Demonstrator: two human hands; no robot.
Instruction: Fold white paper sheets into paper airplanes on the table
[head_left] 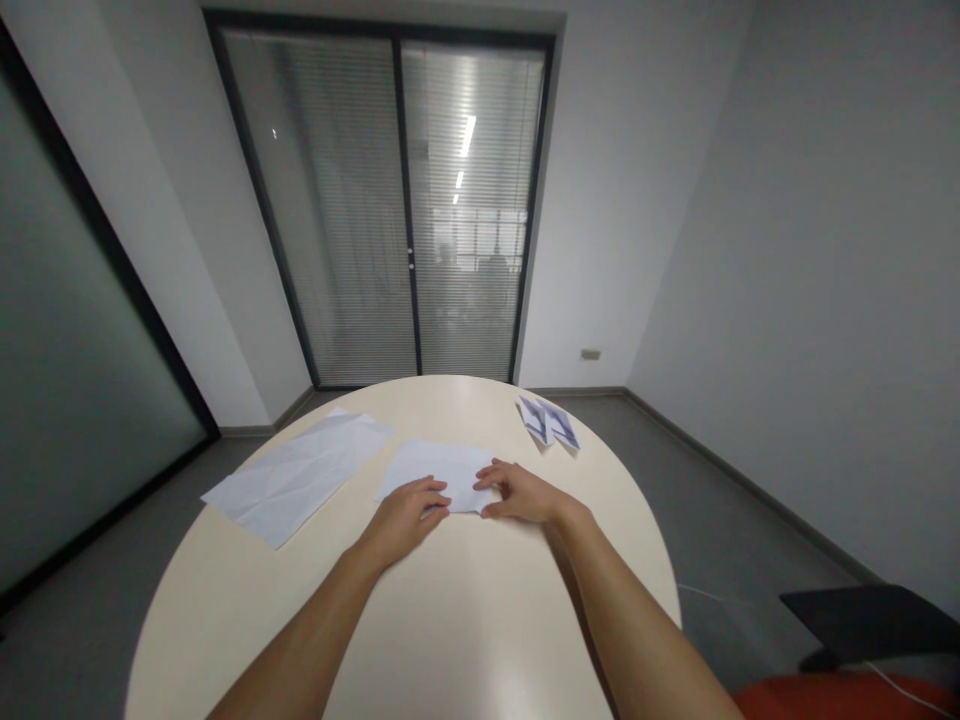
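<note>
A white sheet of paper (pixel 439 462) lies flat on the table in front of me, smaller in outline than the sheet to its left. My left hand (pixel 405 515) rests on its near left part, fingers stretched out over the paper and thumb by the near edge. On the right side, my right hand (pixel 523 492) touches the paper with its fingertips. Its fingers are apart, and the thumb is near the front right corner. Part of the paper is hidden under both hands.
A larger creased white sheet (pixel 304 475) lies at the left of the round table (pixel 465 610). Folded paper pieces (pixel 549 422) with dark shading stand near the far right edge. A black and red chair (pixel 870 620) is at the lower right.
</note>
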